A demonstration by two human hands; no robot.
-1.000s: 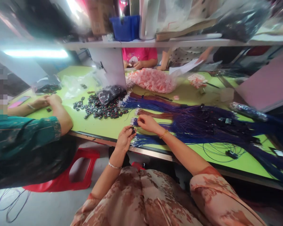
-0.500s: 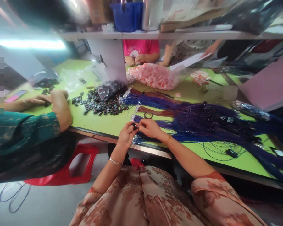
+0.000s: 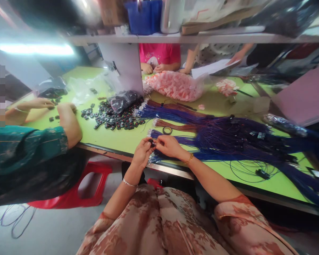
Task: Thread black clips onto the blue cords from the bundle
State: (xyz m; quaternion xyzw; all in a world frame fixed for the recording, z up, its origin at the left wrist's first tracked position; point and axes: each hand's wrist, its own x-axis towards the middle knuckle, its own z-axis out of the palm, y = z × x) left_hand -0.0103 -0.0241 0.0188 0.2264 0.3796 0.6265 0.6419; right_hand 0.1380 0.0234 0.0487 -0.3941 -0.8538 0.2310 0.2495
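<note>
Over the table's front edge, my left hand (image 3: 143, 153) is closed, pinching a small black plastic connector (image 3: 151, 142) between thumb and fingers. My right hand (image 3: 168, 146) meets it from the right, its thumb and forefinger pressed together against the connector's side. What those fingertips hold is too small to make out. Beneath and behind both hands lie bundles of blue wires (image 3: 187, 141) with silvery tips (image 3: 150, 132) at their left ends. A dark ring like a tape roll (image 3: 167, 130) rests just beyond my right hand.
A heap of black connectors (image 3: 114, 115) lies left of centre, beside a bag of dark parts (image 3: 126, 101). Farther back sits a bag of pink pieces (image 3: 175, 86). A co-worker's arm (image 3: 69, 122) rests at left. Overhead, a shelf (image 3: 202, 38) carries a blue bin (image 3: 143, 17).
My hands stay nearly in place at the connector. At left, the co-worker's far hand has shifted back from the near parts. Across the table, the white paper is tilted differently.
</note>
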